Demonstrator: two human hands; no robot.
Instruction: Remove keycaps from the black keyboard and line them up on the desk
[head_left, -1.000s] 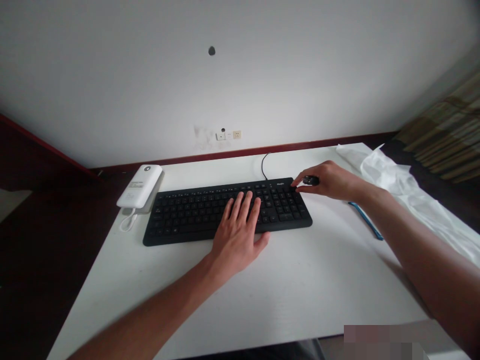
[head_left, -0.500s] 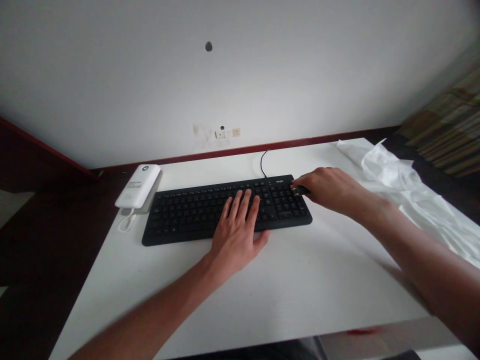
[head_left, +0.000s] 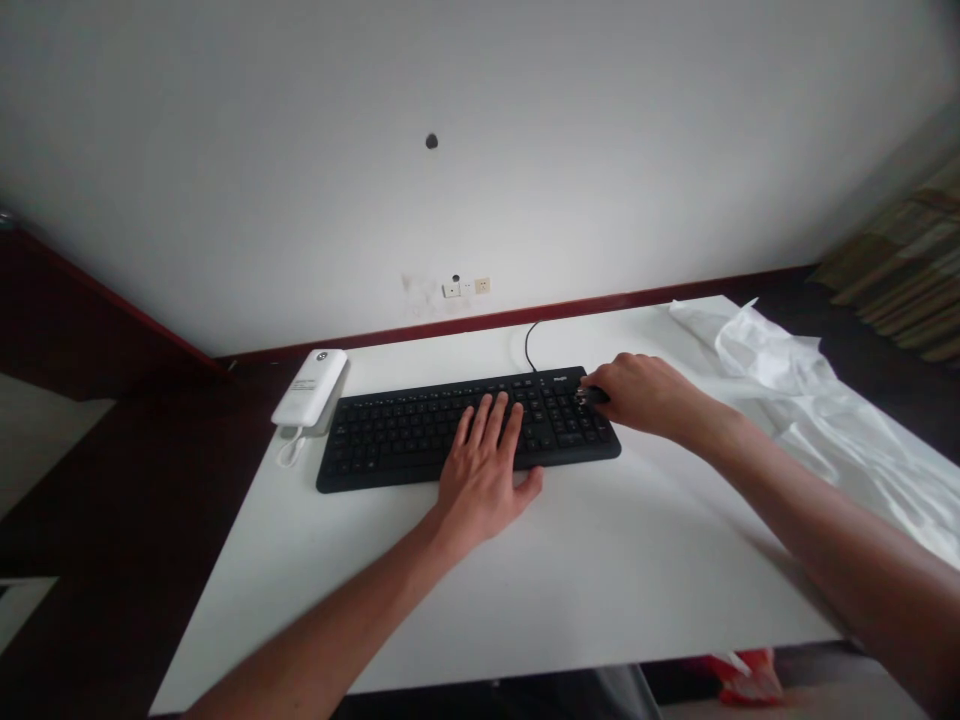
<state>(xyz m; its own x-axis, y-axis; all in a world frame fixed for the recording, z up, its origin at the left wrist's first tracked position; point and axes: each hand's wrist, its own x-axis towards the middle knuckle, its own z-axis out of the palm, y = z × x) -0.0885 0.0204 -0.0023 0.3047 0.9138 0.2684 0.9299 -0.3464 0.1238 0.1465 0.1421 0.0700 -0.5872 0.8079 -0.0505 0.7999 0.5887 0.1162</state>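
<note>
Hands are both on the black keyboard [head_left: 465,428], which lies in the far middle of the white table [head_left: 570,580]: the left hand [head_left: 484,475] lies flat and spread on the keys, and the right hand [head_left: 637,392] is curled at the far right corner, pinching a small dark thing [head_left: 592,396] too hidden to tell what it is. A good way, I think, is to press down with the flat hand so the keyboard does not slide, and move the small thing slowly. Phone [head_left: 311,387] sits by the left end, cord [head_left: 529,345] runs off the far side, and crumpled white sheet [head_left: 810,400] lies near the right arm, so the elbow could catch it.
</note>
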